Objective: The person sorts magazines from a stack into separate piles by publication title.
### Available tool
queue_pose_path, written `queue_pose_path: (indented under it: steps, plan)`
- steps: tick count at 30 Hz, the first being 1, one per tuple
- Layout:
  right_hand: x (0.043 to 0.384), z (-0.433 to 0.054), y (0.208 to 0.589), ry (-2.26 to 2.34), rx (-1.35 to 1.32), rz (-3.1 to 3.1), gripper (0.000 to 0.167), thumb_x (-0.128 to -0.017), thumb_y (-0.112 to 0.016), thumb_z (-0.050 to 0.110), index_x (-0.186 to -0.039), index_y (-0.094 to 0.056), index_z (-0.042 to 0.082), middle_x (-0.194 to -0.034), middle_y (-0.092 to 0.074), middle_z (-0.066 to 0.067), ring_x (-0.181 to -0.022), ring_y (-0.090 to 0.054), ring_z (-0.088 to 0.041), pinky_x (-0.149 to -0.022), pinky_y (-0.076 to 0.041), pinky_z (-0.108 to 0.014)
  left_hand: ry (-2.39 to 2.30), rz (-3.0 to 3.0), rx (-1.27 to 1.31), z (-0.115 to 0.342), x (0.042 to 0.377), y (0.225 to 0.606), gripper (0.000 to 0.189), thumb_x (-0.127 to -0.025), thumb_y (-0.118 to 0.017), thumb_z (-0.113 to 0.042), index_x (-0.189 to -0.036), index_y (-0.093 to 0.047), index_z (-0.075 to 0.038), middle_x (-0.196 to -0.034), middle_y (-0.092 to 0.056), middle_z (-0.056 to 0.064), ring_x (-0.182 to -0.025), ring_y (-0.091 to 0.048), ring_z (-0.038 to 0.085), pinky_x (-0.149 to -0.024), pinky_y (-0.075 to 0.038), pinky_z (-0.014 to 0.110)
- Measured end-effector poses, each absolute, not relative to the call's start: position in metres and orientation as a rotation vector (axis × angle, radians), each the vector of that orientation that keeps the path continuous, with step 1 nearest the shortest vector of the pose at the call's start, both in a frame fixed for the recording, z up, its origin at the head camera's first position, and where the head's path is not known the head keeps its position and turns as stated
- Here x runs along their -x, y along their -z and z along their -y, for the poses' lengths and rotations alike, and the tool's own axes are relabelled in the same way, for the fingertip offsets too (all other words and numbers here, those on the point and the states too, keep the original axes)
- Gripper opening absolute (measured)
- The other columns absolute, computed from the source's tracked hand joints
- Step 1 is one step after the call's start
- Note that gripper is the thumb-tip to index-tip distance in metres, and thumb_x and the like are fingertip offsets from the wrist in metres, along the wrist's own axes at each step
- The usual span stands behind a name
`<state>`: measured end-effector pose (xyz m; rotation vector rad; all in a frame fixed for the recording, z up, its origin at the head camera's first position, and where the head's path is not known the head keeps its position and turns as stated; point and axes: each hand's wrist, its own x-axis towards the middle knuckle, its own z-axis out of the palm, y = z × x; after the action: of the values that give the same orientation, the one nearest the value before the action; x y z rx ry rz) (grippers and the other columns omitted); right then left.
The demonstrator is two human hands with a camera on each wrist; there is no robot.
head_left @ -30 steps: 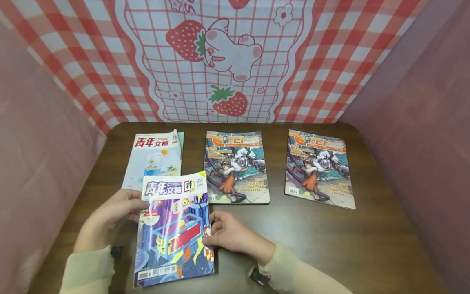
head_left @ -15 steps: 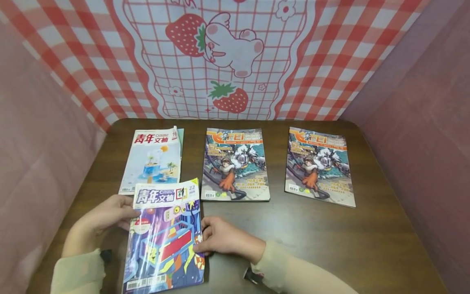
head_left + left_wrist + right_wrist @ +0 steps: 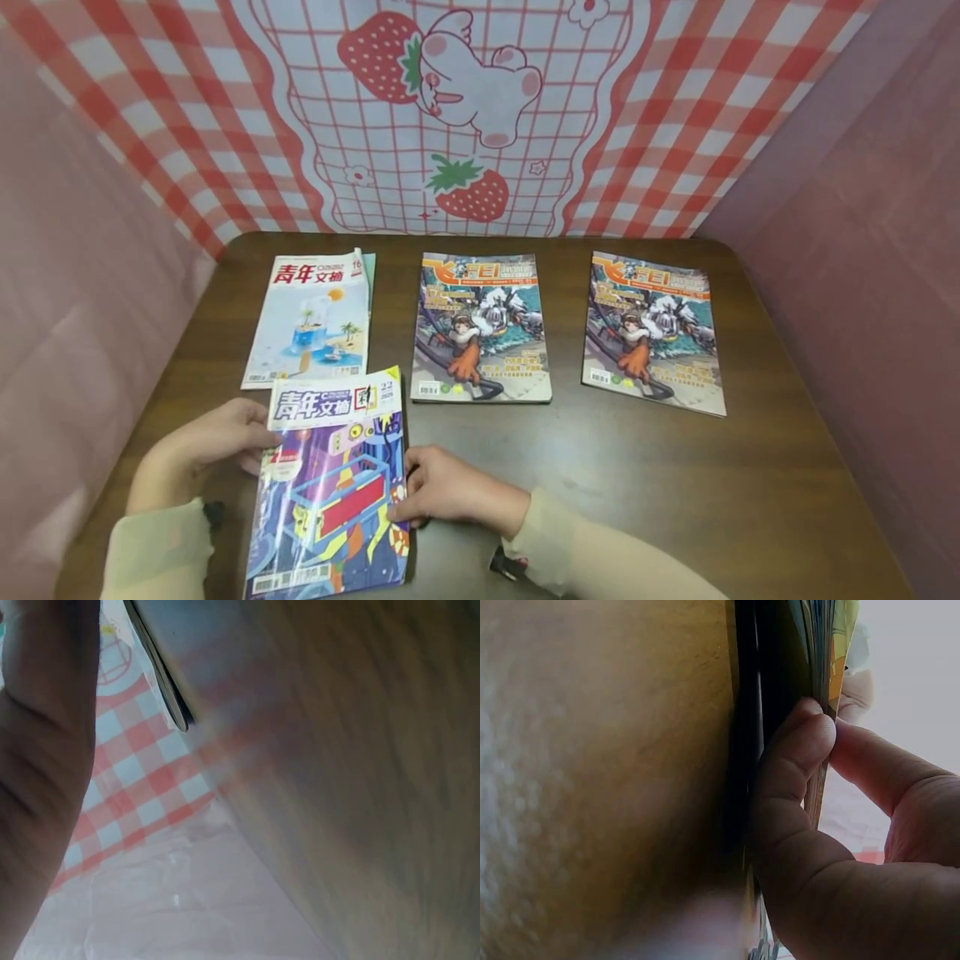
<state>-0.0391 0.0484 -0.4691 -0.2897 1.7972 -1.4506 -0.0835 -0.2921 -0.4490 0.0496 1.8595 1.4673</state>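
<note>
A purple magazine (image 3: 330, 492) with a white title band lies between my hands at the front left of the head view. My left hand (image 3: 206, 446) pinches its left edge, thumb over the cover. At the right edge, my right hand (image 3: 461, 492) grips it between thumb and curled fingers. The right wrist view shows its page edges (image 3: 821, 645) pinched there, raised off the tabletop. Just behind it lies a white magazine (image 3: 307, 333) with a red title and a beach picture; the purple one's top overlaps its lower edge. In the left wrist view my left fingertips are hidden.
Two matching magazines with an orange title lie farther right, one in the middle (image 3: 480, 333) and one slightly turned (image 3: 652, 333). A teal edge (image 3: 371, 287) shows under the white magazine. The brown table (image 3: 637, 500) meets a strawberry-patterned cloth (image 3: 465, 83) behind and pinkish side walls (image 3: 862, 250).
Both hands have carried the purple magazine left and toward the front edge, uncovering more of the white magazine. The head view has tilted slightly downward.
</note>
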Motion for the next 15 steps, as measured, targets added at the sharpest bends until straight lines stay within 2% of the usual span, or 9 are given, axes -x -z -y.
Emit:
queue_pose_path:
  steps: [10, 15]
  plan:
    - [0.0376, -0.0475, 0.4677, 1.418, 0.278, -1.795, 0.031, -0.079, -0.084, -0.003, -0.09, -0.056, 0.004, -0.063, -0.067, -0.013, -0.049, -0.061, -0.016, -0.051, -0.057, -0.034, -1.411, -1.874, -0.021, 0.2948, 0.081, 0.4516, 0.019, -0.096, -0.058, 0.001, -0.101, -0.063, 0.019, -0.088, -0.071, 0.025, -0.079, -0.072, 0.037, -0.069, -0.061, 0.045]
    - [0.0362, -0.0453, 0.4678, 1.415, 0.25, -1.781, 0.031, -0.078, -0.084, -0.005, -0.088, -0.056, 0.003, -0.063, -0.067, -0.014, -0.047, -0.061, -0.016, -0.049, -0.056, -0.032, -1.349, -1.935, 0.003, 0.2945, 0.0815, 0.4493, 0.018, -0.095, -0.06, 0.001, -0.1, -0.062, 0.018, -0.086, -0.071, 0.021, -0.076, -0.072, 0.033, -0.068, -0.062, 0.043]
